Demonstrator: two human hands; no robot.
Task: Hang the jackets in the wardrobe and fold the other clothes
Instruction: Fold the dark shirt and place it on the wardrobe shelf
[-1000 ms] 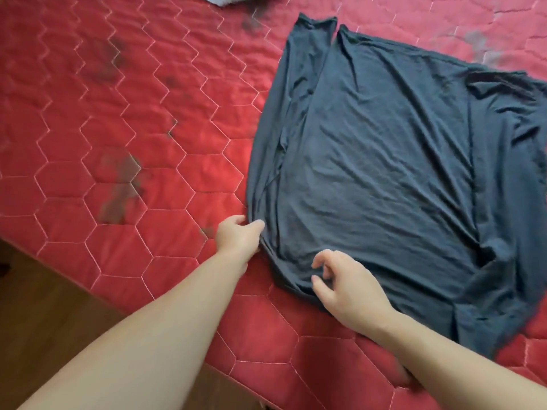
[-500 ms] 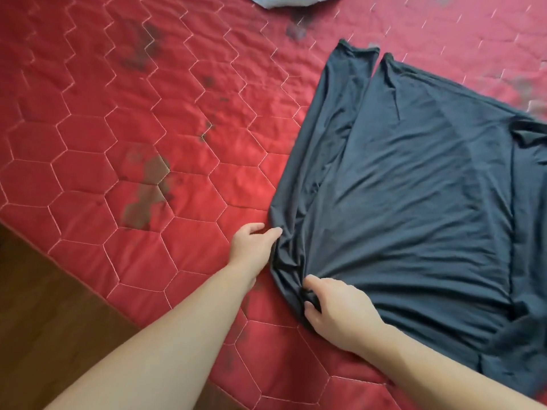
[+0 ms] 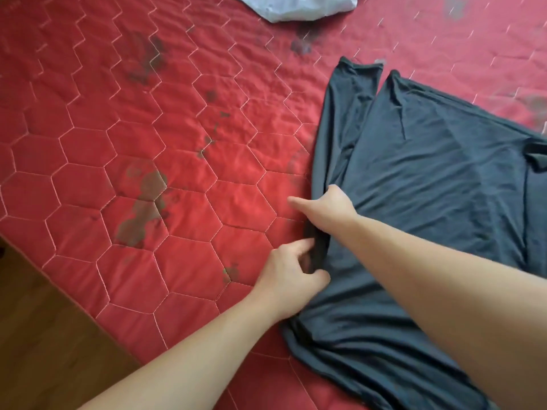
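Dark grey garment (image 3: 429, 202) spread wrinkled over red quilt (image 3: 148, 173), right half of frame. Left hand (image 3: 291, 272) pinching its bunched left edge; right hand (image 3: 328, 204) gripping same edge higher up.

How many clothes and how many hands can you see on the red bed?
Dark grey clothes: 1, the dark grey garment
Pale clothes: 1, the pale cloth, partly cut off at the top edge
Hands: 2, left hand, right hand
Total: 4

Just 1 view here: the head camera looked steeply down and forward, close over the red quilt (image 3: 154, 161), floor edge at lower left.
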